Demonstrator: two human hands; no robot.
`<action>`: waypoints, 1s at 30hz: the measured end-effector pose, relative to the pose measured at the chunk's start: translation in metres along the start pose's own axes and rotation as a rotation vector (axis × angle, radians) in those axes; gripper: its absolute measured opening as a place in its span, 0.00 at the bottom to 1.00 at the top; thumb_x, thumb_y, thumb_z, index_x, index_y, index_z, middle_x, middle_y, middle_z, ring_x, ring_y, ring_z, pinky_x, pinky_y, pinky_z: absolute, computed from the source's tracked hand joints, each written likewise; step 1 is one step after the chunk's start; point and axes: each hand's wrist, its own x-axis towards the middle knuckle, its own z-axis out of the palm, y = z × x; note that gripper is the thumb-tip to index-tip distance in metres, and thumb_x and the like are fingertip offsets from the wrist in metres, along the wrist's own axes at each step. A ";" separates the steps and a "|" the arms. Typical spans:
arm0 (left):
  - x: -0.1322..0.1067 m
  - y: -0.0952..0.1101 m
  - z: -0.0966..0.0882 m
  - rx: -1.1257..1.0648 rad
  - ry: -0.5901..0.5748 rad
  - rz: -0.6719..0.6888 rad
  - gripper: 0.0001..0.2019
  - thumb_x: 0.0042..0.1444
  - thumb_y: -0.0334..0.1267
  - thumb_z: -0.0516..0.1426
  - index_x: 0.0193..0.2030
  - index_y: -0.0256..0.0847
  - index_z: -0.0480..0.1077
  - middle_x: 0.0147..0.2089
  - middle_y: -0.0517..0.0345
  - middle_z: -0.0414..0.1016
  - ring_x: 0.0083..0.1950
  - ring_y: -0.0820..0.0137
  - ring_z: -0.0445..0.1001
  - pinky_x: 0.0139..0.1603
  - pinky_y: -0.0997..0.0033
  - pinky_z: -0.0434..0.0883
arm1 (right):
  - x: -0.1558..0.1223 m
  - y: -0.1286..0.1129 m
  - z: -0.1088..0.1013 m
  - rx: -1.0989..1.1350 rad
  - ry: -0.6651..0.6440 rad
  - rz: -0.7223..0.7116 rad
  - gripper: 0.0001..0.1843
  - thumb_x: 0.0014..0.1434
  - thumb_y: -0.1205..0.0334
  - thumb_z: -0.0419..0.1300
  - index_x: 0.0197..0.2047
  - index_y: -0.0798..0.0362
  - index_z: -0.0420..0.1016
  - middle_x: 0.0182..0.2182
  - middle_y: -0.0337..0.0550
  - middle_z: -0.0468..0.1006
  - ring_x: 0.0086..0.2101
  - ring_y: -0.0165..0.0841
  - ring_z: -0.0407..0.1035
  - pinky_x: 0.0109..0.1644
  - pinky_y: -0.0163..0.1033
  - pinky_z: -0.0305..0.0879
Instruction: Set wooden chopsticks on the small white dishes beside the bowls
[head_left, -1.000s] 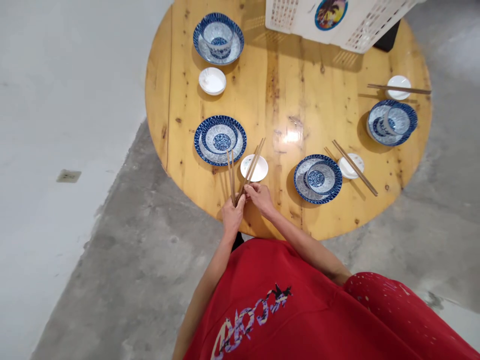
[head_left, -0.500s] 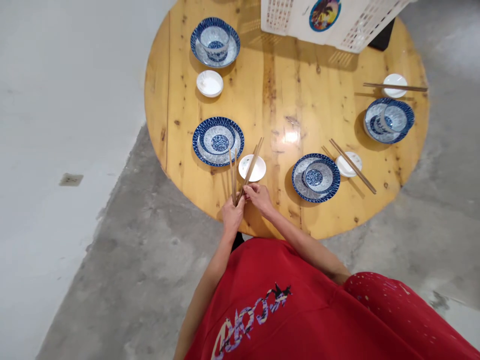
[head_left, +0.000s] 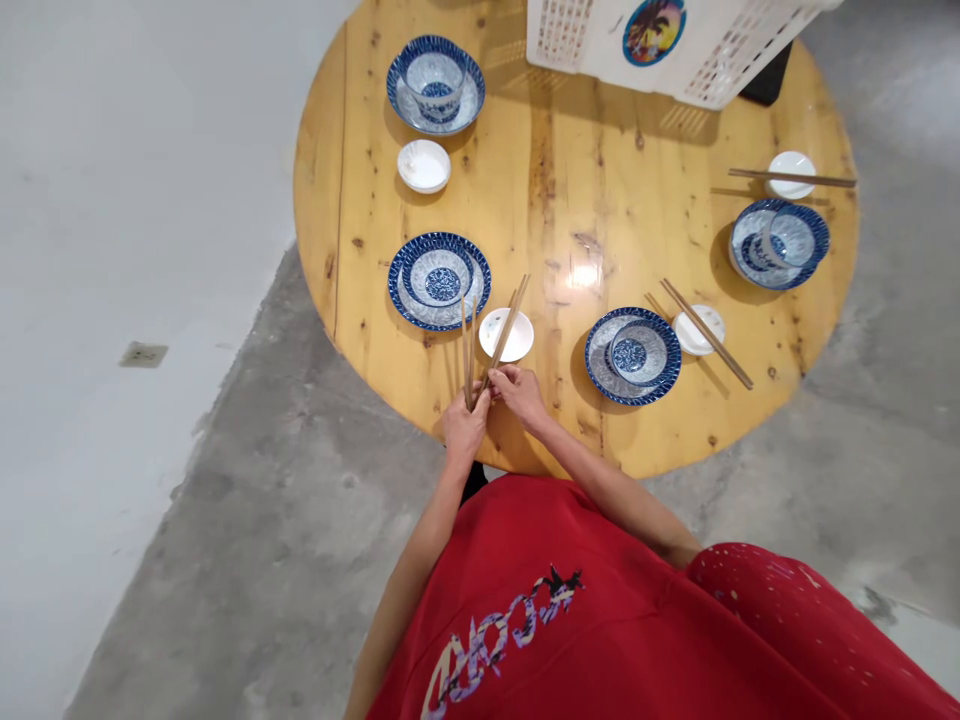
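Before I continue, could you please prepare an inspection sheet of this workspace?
Surface: round yellow-brown wooden table; one glare spot.
Job's things: thin brown chopsticks, some crossing above a small round white dish; beside it, a blue-and-white patterned bowl on a matching plate.
Clutter: white perforated plastic basket; flat black object beside it, unclear.
Hands: left hand grips chopsticks; right hand pinches some.
Cables: nothing seen.
Surroundings: grey floor, white wall.

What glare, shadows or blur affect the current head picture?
Head view: bright glare on the bare wooden table; head view: the white basket casts a latticed shadow; head view: little obvious motion blur on the left hand, right hand or held chopsticks.
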 end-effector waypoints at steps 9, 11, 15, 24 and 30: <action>-0.004 -0.001 -0.009 0.030 0.077 -0.005 0.17 0.63 0.47 0.54 0.48 0.39 0.77 0.46 0.50 0.82 0.49 0.63 0.80 0.53 0.65 0.73 | -0.002 0.003 -0.003 0.040 -0.002 0.026 0.17 0.57 0.48 0.59 0.30 0.54 0.75 0.24 0.40 0.77 0.26 0.31 0.73 0.32 0.35 0.69; -0.007 -0.005 -0.012 0.024 0.112 -0.013 0.17 0.63 0.47 0.53 0.46 0.40 0.77 0.46 0.51 0.82 0.49 0.63 0.79 0.53 0.65 0.72 | -0.004 0.004 -0.006 0.080 -0.005 0.038 0.17 0.57 0.47 0.60 0.31 0.55 0.76 0.26 0.42 0.78 0.26 0.31 0.74 0.32 0.35 0.68; -0.015 -0.017 -0.017 -0.024 0.176 -0.060 0.15 0.63 0.45 0.52 0.38 0.41 0.77 0.45 0.52 0.82 0.49 0.65 0.78 0.54 0.67 0.71 | -0.009 0.007 -0.012 0.135 0.014 0.071 0.17 0.55 0.48 0.62 0.33 0.55 0.75 0.28 0.42 0.79 0.26 0.30 0.73 0.31 0.33 0.67; -0.027 -0.025 -0.009 -0.104 0.174 -0.090 0.14 0.61 0.45 0.55 0.34 0.40 0.76 0.35 0.54 0.80 0.40 0.66 0.78 0.46 0.68 0.71 | -0.015 0.006 -0.011 0.112 0.003 0.062 0.15 0.55 0.50 0.62 0.32 0.55 0.75 0.27 0.42 0.78 0.26 0.29 0.71 0.32 0.33 0.67; -0.022 -0.026 -0.006 -0.139 0.140 -0.079 0.14 0.61 0.46 0.56 0.39 0.39 0.77 0.34 0.54 0.80 0.39 0.66 0.78 0.47 0.68 0.71 | -0.019 0.004 -0.003 0.139 -0.082 0.090 0.16 0.53 0.49 0.63 0.30 0.55 0.75 0.26 0.42 0.78 0.25 0.29 0.71 0.30 0.33 0.67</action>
